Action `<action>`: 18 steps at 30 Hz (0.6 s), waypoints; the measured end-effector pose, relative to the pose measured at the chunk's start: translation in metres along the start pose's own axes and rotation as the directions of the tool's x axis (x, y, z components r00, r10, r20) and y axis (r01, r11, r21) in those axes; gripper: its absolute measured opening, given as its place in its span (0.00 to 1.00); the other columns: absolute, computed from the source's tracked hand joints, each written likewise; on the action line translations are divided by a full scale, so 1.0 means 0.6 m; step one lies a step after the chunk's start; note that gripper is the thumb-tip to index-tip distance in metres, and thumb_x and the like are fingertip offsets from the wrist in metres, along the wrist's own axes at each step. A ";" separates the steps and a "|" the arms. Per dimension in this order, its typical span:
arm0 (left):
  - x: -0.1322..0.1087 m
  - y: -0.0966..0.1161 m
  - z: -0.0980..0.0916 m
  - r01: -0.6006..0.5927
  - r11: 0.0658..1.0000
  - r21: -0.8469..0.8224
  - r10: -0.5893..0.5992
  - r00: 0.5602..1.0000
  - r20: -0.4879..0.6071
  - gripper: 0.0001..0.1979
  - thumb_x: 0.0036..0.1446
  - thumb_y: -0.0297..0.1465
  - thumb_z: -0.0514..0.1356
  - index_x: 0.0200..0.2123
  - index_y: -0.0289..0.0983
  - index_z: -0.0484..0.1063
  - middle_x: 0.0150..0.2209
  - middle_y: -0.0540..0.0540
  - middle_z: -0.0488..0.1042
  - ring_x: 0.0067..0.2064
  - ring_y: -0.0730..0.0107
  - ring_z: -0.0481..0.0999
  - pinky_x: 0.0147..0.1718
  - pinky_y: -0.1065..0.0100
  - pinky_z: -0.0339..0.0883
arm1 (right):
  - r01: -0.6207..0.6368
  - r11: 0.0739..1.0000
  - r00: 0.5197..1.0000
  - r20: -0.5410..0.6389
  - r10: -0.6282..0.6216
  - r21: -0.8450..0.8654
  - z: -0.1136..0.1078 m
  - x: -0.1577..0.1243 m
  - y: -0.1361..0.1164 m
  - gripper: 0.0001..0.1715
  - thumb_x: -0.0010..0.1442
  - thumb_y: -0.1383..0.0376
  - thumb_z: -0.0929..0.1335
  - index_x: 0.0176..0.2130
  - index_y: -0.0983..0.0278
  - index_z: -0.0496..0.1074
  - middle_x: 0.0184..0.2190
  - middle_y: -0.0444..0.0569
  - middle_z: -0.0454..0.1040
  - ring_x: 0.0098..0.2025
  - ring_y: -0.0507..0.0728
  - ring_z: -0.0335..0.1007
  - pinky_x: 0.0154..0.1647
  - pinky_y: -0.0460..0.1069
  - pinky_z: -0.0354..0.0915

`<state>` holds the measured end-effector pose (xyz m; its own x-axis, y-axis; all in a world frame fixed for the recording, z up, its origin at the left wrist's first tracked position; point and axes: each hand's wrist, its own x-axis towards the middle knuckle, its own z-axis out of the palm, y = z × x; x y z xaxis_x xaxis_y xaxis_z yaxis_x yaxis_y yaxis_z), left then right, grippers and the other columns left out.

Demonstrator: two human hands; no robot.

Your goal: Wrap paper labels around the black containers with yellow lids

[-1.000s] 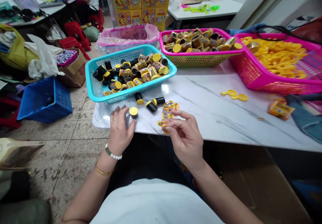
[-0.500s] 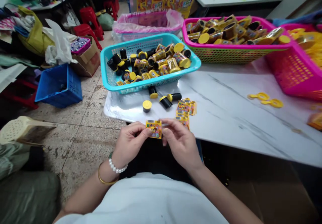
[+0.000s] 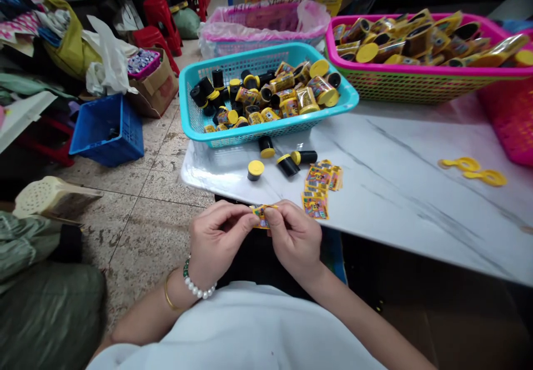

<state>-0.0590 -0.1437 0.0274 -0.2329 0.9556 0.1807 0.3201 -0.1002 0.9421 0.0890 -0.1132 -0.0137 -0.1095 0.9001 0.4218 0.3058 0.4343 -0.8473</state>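
Between my two hands is a small yellow printed label sleeve (image 3: 261, 216), held just off the table's front edge. My left hand (image 3: 219, 234) pinches its left end between thumb and fingers. On the other end, my right hand (image 3: 295, 236) closes with the thumb in front, hiding part of it. A loose stack of similar yellow labels (image 3: 316, 189) lies on the table right of my hands. Beyond my hands lie black tubs with yellow lids (image 3: 288, 165); one short tub (image 3: 255, 170) stands upright with its lid on top.
A turquoise basket (image 3: 270, 128) of black and labelled tubs stands behind. To its right is a pink basket (image 3: 416, 70) full of wrapped tubs. Two yellow ringed pieces (image 3: 472, 170) lie on the marble-look table (image 3: 400, 203). A blue crate (image 3: 109, 131) sits on the floor at left.
My right hand has closed on the label's right end, and the label now looks bent between my hands. The view has shifted, so the table things appear further right.
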 end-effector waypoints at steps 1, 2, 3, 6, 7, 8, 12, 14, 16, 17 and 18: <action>0.000 -0.002 0.002 -0.003 1.000 -0.002 0.003 1.000 -0.016 0.04 0.55 0.33 0.69 0.30 0.40 0.83 0.27 0.47 0.79 0.26 0.71 0.72 0.25 0.69 0.66 | 0.027 1.000 1.000 -0.004 -0.027 -0.006 0.002 0.001 -0.001 0.19 0.69 0.65 0.66 0.25 0.61 0.66 0.21 0.42 0.68 0.24 0.51 0.64 0.25 0.47 0.61; 0.000 -0.004 0.003 0.000 1.000 -0.009 -0.001 1.000 -0.028 0.03 0.53 0.33 0.70 0.31 0.40 0.84 0.28 0.47 0.79 0.26 0.71 0.72 0.25 0.69 0.66 | 0.058 0.998 0.998 -0.006 -0.058 -0.015 0.003 0.001 -0.001 0.18 0.68 0.65 0.66 0.26 0.61 0.67 0.22 0.42 0.69 0.24 0.51 0.65 0.26 0.47 0.62; 0.000 -0.008 0.004 0.013 1.000 -0.026 -0.014 0.999 -0.036 0.03 0.52 0.32 0.71 0.31 0.41 0.84 0.28 0.46 0.79 0.27 0.70 0.72 0.25 0.69 0.66 | 0.089 0.996 0.996 -0.007 -0.089 -0.023 0.005 0.002 -0.001 0.17 0.68 0.66 0.67 0.26 0.61 0.68 0.22 0.43 0.69 0.25 0.51 0.66 0.26 0.47 0.62; -0.001 -0.020 0.002 0.122 0.984 -0.133 -0.124 0.992 -0.006 0.05 0.49 0.32 0.73 0.32 0.41 0.85 0.30 0.46 0.79 0.31 0.68 0.74 0.28 0.69 0.68 | 0.162 0.985 0.986 -0.025 -0.164 -0.052 0.010 0.003 0.000 0.14 0.67 0.69 0.67 0.28 0.61 0.69 0.24 0.43 0.71 0.26 0.51 0.68 0.27 0.46 0.64; -0.001 -0.024 0.001 0.183 0.966 -0.180 -0.180 0.983 0.031 0.05 0.48 0.33 0.73 0.32 0.41 0.85 0.31 0.46 0.79 0.32 0.68 0.75 0.30 0.69 0.69 | 0.173 0.982 0.983 -0.043 -0.176 -0.069 0.012 0.003 0.001 0.13 0.67 0.69 0.67 0.29 0.61 0.69 0.24 0.44 0.72 0.26 0.51 0.68 0.28 0.47 0.65; 0.000 -0.027 -0.001 0.249 0.942 -0.225 -0.238 0.968 0.076 0.05 0.48 0.33 0.73 0.31 0.41 0.85 0.31 0.46 0.80 0.32 0.68 0.75 0.31 0.68 0.69 | 0.180 0.980 0.981 -0.060 -0.186 -0.085 0.014 0.004 0.003 0.12 0.67 0.69 0.67 0.29 0.61 0.69 0.25 0.44 0.72 0.27 0.52 0.69 0.28 0.47 0.66; 0.003 -0.038 -0.007 0.397 0.858 -0.326 -0.360 0.918 0.170 0.04 0.48 0.33 0.72 0.29 0.40 0.85 0.29 0.47 0.79 0.31 0.71 0.74 0.31 0.69 0.68 | 0.233 0.969 0.970 -0.051 -0.238 -0.086 0.020 0.004 0.006 0.09 0.67 0.68 0.67 0.33 0.60 0.70 0.27 0.46 0.73 0.29 0.54 0.70 0.30 0.49 0.68; 0.005 -0.042 -0.011 0.382 0.864 -0.327 -0.357 0.924 0.138 0.04 0.47 0.33 0.73 0.28 0.39 0.84 0.29 0.47 0.78 0.31 0.72 0.73 0.30 0.71 0.66 | 0.266 0.962 0.964 -0.007 -0.266 -0.057 0.022 0.004 0.007 0.07 0.67 0.68 0.67 0.35 0.60 0.71 0.28 0.47 0.74 0.30 0.54 0.72 0.31 0.49 0.70; 0.007 -0.044 -0.015 0.374 0.866 -0.333 -0.361 0.927 0.104 0.04 0.46 0.33 0.73 0.27 0.39 0.84 0.28 0.47 0.77 0.31 0.72 0.72 0.28 0.71 0.65 | 0.279 0.959 0.960 0.045 -0.277 -0.045 0.025 0.004 0.007 0.07 0.67 0.69 0.66 0.36 0.61 0.72 0.30 0.48 0.75 0.32 0.55 0.73 0.32 0.49 0.71; 0.009 -0.044 -0.017 0.378 0.860 -0.343 -0.370 0.924 0.092 0.04 0.45 0.33 0.73 0.26 0.39 0.84 0.29 0.47 0.77 0.30 0.73 0.72 0.27 0.72 0.64 | 0.281 0.959 0.958 0.072 -0.278 -0.044 0.026 0.005 0.007 0.07 0.67 0.69 0.66 0.37 0.61 0.72 0.30 0.48 0.75 0.32 0.55 0.73 0.32 0.49 0.71; 0.010 -0.044 -0.020 0.389 0.852 -0.351 -0.383 0.919 0.089 0.04 0.45 0.32 0.73 0.26 0.39 0.84 0.29 0.47 0.78 0.29 0.73 0.71 0.26 0.72 0.63 | 0.286 0.957 0.955 0.094 -0.281 -0.048 0.028 0.005 0.007 0.07 0.68 0.69 0.66 0.37 0.61 0.72 0.30 0.49 0.75 0.32 0.55 0.74 0.33 0.49 0.72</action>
<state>-0.0797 -0.1385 0.0068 -0.2548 0.9416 -0.2201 -0.1404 0.1892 0.9719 0.0743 -0.1081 -0.0214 -0.2796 0.7410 0.6105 0.3067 0.6715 -0.6745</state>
